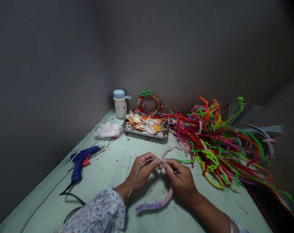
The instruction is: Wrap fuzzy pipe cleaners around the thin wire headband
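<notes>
My left hand (142, 170) and my right hand (181, 179) meet over the pale green table (113, 168), fingers pinched together. Between them runs a thin curved headband (138, 173), bare and grey on my left hand's side. On the other side it is wrapped in fuzzy pipe cleaner (156, 204), pink fading to purple. A loose pink pipe cleaner end (170, 149) trails away from my fingertips toward the back. Both hands grip the band where the wrapping stops.
A blue glue gun (80, 161) with a black cord lies at left. A metal tray (147, 127) of paper flowers, a small white bottle (120, 104), a crumpled white bag (108, 130) and a wrapped hoop (148, 102) stand behind. A heap of coloured pipe cleaners (217, 142) fills the right.
</notes>
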Tool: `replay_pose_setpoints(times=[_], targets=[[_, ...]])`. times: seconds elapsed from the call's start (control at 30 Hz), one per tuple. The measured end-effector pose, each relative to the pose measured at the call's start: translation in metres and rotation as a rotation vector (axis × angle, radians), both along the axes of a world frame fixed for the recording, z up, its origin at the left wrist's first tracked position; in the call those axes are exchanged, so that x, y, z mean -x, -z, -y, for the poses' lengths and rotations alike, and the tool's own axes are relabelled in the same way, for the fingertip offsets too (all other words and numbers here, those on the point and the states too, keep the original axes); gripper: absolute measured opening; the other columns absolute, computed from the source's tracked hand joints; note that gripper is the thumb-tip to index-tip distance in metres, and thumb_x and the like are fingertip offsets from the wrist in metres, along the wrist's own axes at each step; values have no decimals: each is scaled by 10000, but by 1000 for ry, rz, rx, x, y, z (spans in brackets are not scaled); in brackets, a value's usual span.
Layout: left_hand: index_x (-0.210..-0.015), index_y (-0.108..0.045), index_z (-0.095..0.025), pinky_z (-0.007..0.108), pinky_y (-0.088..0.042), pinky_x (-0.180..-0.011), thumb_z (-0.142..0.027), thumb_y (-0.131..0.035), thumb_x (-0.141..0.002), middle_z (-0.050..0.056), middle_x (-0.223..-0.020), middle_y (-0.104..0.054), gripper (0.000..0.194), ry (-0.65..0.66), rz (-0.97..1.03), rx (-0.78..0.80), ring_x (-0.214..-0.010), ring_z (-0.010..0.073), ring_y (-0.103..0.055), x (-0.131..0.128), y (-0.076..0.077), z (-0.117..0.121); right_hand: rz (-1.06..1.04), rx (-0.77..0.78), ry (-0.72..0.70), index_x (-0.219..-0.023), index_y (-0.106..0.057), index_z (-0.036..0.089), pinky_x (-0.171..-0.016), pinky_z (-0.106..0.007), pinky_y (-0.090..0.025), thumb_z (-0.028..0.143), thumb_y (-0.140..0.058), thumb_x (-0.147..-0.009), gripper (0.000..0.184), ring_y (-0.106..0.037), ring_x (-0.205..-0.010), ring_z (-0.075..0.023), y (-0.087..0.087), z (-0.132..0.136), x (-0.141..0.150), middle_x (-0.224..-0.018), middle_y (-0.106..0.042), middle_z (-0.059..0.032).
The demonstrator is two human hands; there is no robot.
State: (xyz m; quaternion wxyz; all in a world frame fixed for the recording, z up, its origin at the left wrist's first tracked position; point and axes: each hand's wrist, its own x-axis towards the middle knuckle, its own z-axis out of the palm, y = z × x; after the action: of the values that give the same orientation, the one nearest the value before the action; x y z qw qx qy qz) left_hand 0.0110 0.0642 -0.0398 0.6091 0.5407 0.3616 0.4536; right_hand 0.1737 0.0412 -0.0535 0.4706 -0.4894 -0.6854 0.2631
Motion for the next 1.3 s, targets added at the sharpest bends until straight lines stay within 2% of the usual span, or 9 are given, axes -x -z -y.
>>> replay_pose_setpoints(times=[0.13,0.3,0.47,0.63,0.77,0.87,1.07,1.2,1.3], targets=[[-871,-685,-120,257,-435,-736,-372,-680,-766,59,-784,-661,273,154,82,69,-739,150,-584,5,-2,-4,17,-12,10,-869,-675,208,-606,-241,-451,296,-521,-883,179,-606,-642,-143,-3,-1,-5,-740,-688,-7],[-839,-722,-102,291,-430,-735,-539,-490,-845,95,-768,-660,495,236,161,215,-718,168,-576,12,-4,-9,86,-20,-59,-872,-695,205,-635,-271,-472,304,-544,-868,181,-635,-675,-170,-10,-3,-10,-769,-713,-32],[-847,-723,-127,245,-393,-644,-396,-668,-755,52,-737,-645,290,200,-119,62,-663,135,-539,20,-9,-10,119,-21,-105,-880,-698,209,-643,-269,-480,287,-561,-856,159,-647,-701,-173,-15,-4,-10,-797,-723,-35],[-800,-737,-153,256,-409,-671,-351,-625,-786,65,-821,-652,227,109,-329,-129,-740,159,-569,24,-16,-8,121,12,-92,-868,-697,204,-623,-260,-469,295,-572,-848,156,-639,-678,-166,-15,-4,-9,-768,-716,-28],[-763,-732,-143,231,-404,-593,-364,-606,-795,46,-762,-615,256,78,-395,-134,-653,130,-538,22,-20,-6,101,57,-102,-853,-701,201,-638,-268,-470,313,-567,-846,175,-640,-685,-173,-17,-3,-6,-760,-712,-33],[-744,-701,-121,210,-377,-498,-393,-630,-772,23,-695,-589,283,83,-336,-28,-531,93,-484,19,-19,-5,8,142,-120,-847,-707,193,-629,-272,-475,353,-581,-832,203,-633,-672,-175,-20,-3,-6,-743,-704,-38],[-780,-672,-101,177,-328,-448,-418,-678,-748,11,-639,-564,319,13,-6,189,-489,55,-402,17,-13,-8,-484,393,-14,-981,-690,167,-484,-255,-446,514,-462,-863,432,-548,-517,-149,-14,-16,-15,-580,-616,-22],[-819,-657,-90,148,-224,-416,-385,-724,-720,59,-797,-597,318,27,234,351,-515,27,-365,20,-15,-10,-440,391,-21,-892,-714,155,-450,-249,-421,500,-619,-769,378,-534,-510,-134,-4,-24,-16,-712,-677,-64],[-860,-666,-82,147,-225,-428,-345,-724,-731,75,-840,-590,299,66,316,379,-538,26,-366,21,-15,-11,-305,361,-60,-838,-721,143,-461,-259,-437,488,-635,-765,363,-549,-516,-140,-2,-23,-14,-692,-675,-70]])
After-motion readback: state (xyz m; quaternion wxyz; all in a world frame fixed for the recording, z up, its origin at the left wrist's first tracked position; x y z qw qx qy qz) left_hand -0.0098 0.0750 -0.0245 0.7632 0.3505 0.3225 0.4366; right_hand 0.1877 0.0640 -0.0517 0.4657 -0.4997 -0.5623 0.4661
